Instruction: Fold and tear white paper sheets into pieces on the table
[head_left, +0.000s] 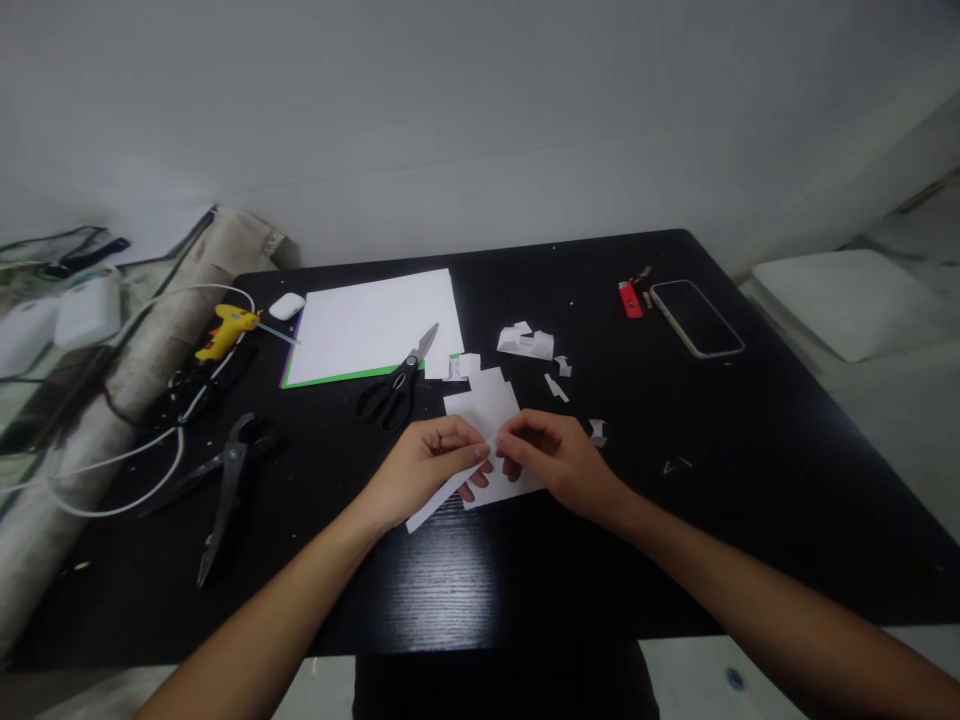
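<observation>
My left hand (442, 455) pinches a narrow white paper strip (435, 505), which slants down to the lower left under my palm. My right hand (551, 455) meets it at the fingertips, closed on the strip's upper end, though the fingers hide the exact grip. Beneath both hands a cut sheet of white paper (484, 400) with stepped edges lies on the black table (637, 560). Just beyond the left hand are black-handled scissors (401, 385), blades partly over a stack of paper (367, 320) with green and purple edges.
Folded paper pieces (525, 343) and small scraps (556, 388) lie past the right hand. A red lighter (630, 300) and a phone (697, 318) are at the far right. Leftward are pliers (229, 470), a yellow glue gun (226, 332), a white cable (180, 455) and an earphone case (287, 306).
</observation>
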